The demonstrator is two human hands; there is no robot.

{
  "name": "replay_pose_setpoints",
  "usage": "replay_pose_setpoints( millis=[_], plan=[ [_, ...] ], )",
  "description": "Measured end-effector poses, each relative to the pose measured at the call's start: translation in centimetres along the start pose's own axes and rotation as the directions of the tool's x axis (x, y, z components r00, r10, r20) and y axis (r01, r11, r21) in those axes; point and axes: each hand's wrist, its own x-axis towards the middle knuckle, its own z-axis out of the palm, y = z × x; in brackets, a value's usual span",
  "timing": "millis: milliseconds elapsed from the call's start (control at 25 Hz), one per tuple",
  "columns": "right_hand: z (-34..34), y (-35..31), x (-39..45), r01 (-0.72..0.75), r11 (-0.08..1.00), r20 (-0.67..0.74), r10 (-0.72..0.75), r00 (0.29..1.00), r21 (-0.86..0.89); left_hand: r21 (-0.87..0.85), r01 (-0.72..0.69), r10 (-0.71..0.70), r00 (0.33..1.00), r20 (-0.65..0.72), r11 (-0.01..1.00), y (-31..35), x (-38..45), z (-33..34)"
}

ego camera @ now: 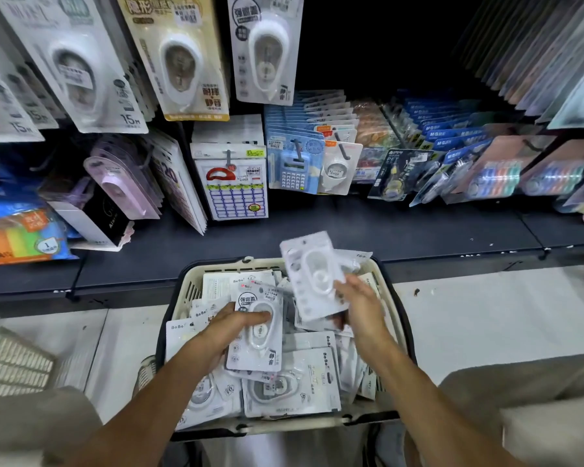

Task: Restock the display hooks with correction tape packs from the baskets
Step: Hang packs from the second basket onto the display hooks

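below the dark shelf of hooks, my left hand pins one pack over the basket while my right hand lifts another pack clear, probably sorting matching faces

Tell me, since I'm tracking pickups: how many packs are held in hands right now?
2: one pack in the left hand, one pack in the right hand, both over the basket.

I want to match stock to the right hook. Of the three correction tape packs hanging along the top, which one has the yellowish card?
The middle hanging pack: its card is cream-yellow with an orange strip along the bottom, while the packs on either side of it are grey-white.
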Motion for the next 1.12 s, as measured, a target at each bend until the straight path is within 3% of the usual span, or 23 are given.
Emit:
replay_pose_setpoints(
  millis=[120, 240, 360, 400, 480, 520, 600, 720, 800, 920, 1120],
  plan=[
    [1.5, 2.6, -2.0, -0.101, 0.938, 0.271, 0.197, 0.942, -0.332, -0.048, 0.035, -0.034, 0.999, 0.030, 0.998, 0.4, -0.3, 0.1],
    [3.3, 4.0, -2.7, -0.062, 0.896, 0.326, 0.224, 0.919, -0.439, -0.037, 0.005, -0.003, 0.999, 0.043, 0.999, -0.1, -0.4, 0.2],
    [4.1, 4.4, -2.1, 0.071, 0.785, 0.359, 0.199, 0.912, -0.615, 0.019, -0.060, 0.061, 0.998, -0.030, 0.998, -0.5, -0.3, 0.5],
    [3.8, 4.2, -1.6, 0.074, 0.782, 0.308, 0.155, 0.939, -0.619, 0.041, -0.074, 0.075, 0.996, -0.045, 0.996, -0.6, -0.3, 0.5],
    [1.9, 3.6, 0.1, 0.057, 0.780, 0.071, -0.016, 0.997, -0.623, 0.059, -0.066, 0.070, 0.996, -0.060, 0.996, -0.7, -0.1, 0.3],
    [0.6, 3.3, 1.2, 0.052, 0.713, -0.055, -0.127, 0.990, -0.699, 0.057, -0.063, 0.067, 0.996, -0.063, 0.996, -0.7, -0.2, 0.3],
    [-2.1, 3.1, 3.9, 0.026, 0.558, -0.117, -0.219, 0.969, -0.830, 0.038, -0.050, 0.052, 0.997, -0.053, 0.998, -0.6, -0.6, 0.2],
    [-3.0, 2.8, 6.8, 0.026, 0.583, -0.052, -0.116, 0.992, -0.812, 0.056, -0.047, 0.050, 0.998, -0.049, 0.997, -0.8, -0.4, -0.3],
    [-2.8, 2.9, 7.9, 0.090, 0.546, -0.030, -0.207, 0.978, -0.833, 0.025, -0.056, 0.058, 0.995, -0.076, 0.998, -0.4, -0.5, -0.6],
    [-3.0, 1.5, 7.5, 0.266, 0.659, 0.001, -0.373, 0.928, -0.704, -0.026, -0.102, 0.098, 0.985, -0.140, 0.994, 1.0, -1.1, -1.0],
    [-0.1, -11.4, 4.1, 0.596, 0.686, 0.352, -0.483, 0.802, -0.417, 0.048, -0.382, 0.382, 0.895, -0.230, 0.923, 8.3, -4.5, -0.3]
  ],
)
